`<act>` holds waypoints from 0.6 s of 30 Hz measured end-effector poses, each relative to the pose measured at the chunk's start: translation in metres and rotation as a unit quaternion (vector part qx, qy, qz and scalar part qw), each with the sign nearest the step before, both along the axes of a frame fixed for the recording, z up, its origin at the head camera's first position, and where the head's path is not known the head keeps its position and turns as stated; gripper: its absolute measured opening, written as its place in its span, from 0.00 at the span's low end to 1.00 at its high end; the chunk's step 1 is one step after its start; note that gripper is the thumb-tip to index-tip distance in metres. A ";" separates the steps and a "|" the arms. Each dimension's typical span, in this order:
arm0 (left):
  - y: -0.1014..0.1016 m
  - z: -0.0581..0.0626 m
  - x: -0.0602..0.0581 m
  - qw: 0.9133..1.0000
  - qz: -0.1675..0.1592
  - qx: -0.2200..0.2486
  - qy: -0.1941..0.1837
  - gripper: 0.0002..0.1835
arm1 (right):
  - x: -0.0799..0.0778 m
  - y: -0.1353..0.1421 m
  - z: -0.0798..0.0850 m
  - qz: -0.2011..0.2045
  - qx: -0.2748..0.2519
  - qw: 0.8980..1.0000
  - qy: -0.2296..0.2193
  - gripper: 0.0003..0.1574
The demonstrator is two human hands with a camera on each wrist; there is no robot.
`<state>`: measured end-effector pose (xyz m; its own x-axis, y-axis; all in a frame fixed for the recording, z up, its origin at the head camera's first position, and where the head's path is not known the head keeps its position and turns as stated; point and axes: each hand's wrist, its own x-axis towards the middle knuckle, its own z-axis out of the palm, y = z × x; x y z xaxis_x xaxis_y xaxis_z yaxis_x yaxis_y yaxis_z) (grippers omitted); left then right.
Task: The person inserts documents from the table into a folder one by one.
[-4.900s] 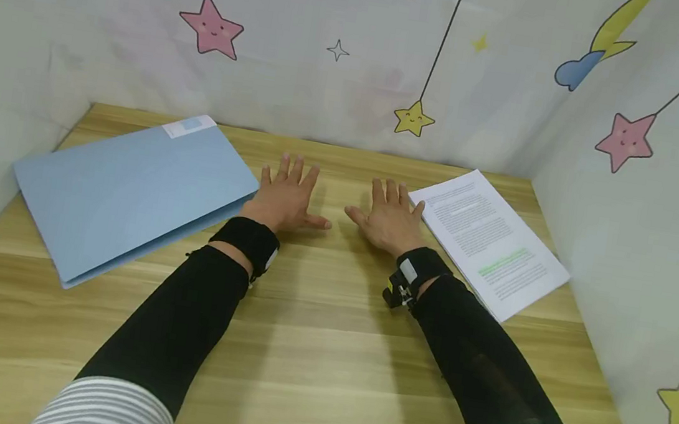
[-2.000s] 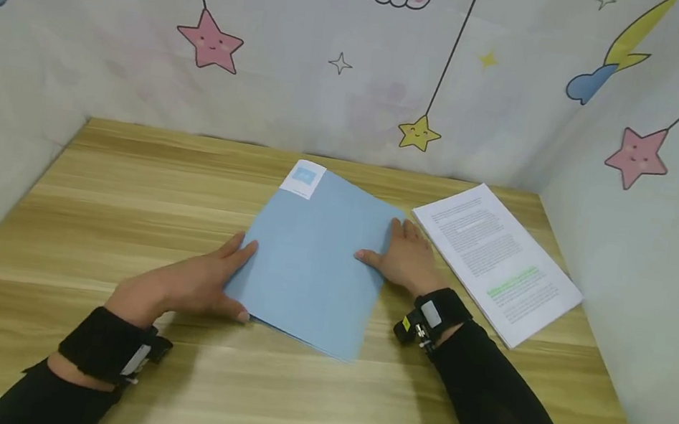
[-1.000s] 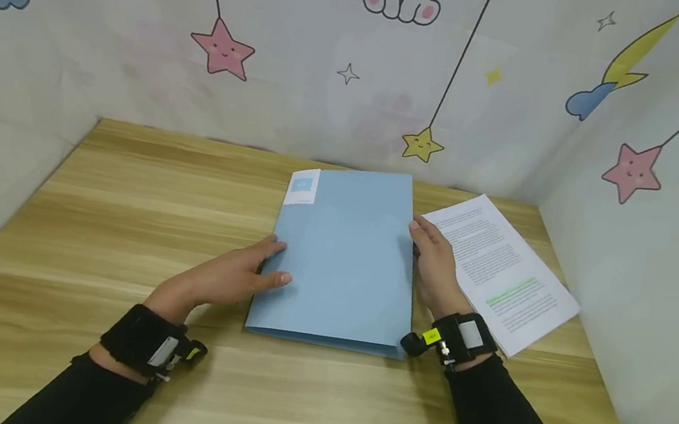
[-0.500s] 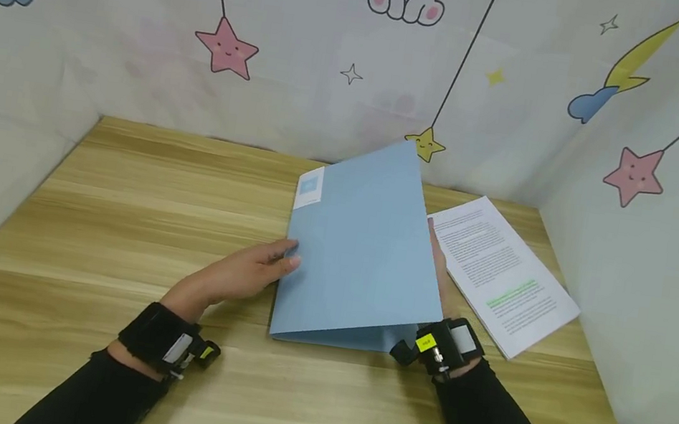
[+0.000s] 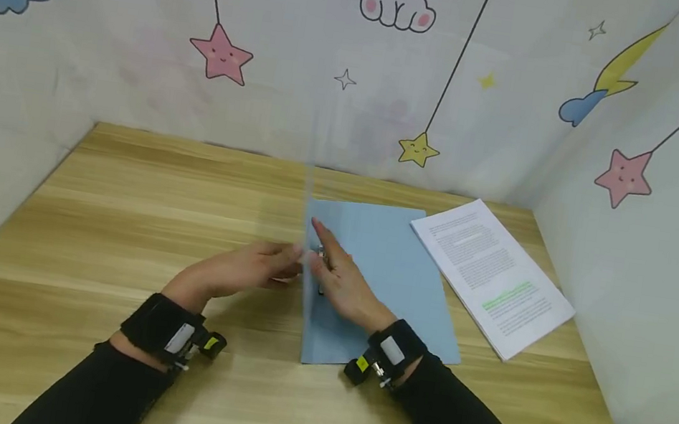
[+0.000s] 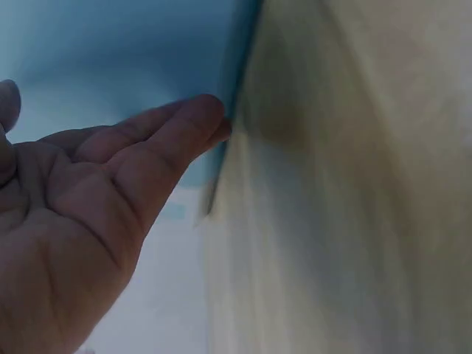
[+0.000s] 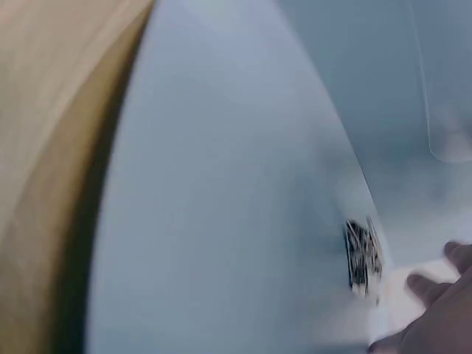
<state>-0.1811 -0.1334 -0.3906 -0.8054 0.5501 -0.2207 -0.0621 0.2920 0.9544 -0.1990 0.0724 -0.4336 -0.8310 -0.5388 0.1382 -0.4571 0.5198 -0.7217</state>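
A light blue ring binder (image 5: 410, 265) lies opened in the middle of the table, its back cover flat and its front cover raised nearly upright, blurred by motion. A metal clip (image 7: 361, 258) sits near its spine on the inside. My left hand (image 5: 239, 274) is outside the raised cover at the spine, with straight fingers touching it; the left wrist view shows the fingertips right at the binder's edge. My right hand (image 5: 348, 286) reaches over the back cover, its extended fingers at the inner side of the raised cover, partly hiding the clip.
To the right lies a stack of printed paper (image 5: 487, 276) with a green highlighted passage, close to the binder's right edge. The wooden table (image 5: 118, 210) is bounded by a patterned curtain (image 5: 276, 109) behind and at both sides.
The binder was brought from the left to the middle and turned. Its front cover has swung up to the left, and my right hand has moved from the right edge to the spine.
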 end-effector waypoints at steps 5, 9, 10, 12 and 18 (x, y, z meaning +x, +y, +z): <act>-0.046 0.023 0.001 0.981 0.060 0.186 -0.002 0.22 | 0.003 -0.011 -0.002 -0.013 0.107 0.994 0.019 0.40; -0.077 0.051 0.007 0.965 0.019 0.261 -0.010 0.32 | 0.006 -0.014 -0.005 -0.022 0.154 0.988 0.024 0.45; -0.083 0.055 0.008 0.968 0.012 0.252 -0.009 0.30 | 0.005 -0.013 -0.005 -0.028 0.157 0.987 0.023 0.47; -0.093 0.058 0.008 0.974 0.015 0.228 -0.009 0.27 | 0.004 -0.012 -0.006 -0.041 0.157 0.987 0.016 0.53; -0.122 0.039 0.001 0.989 0.107 0.103 -0.013 0.37 | -0.004 0.011 -0.011 -0.053 0.140 0.988 -0.023 0.67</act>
<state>-0.1801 -0.2551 -0.3515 -0.9040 0.4025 -0.1438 -0.1264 0.0695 0.9895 -0.2027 0.0830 -0.4449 -0.8867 -0.4603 -0.0430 -0.3595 0.7451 -0.5618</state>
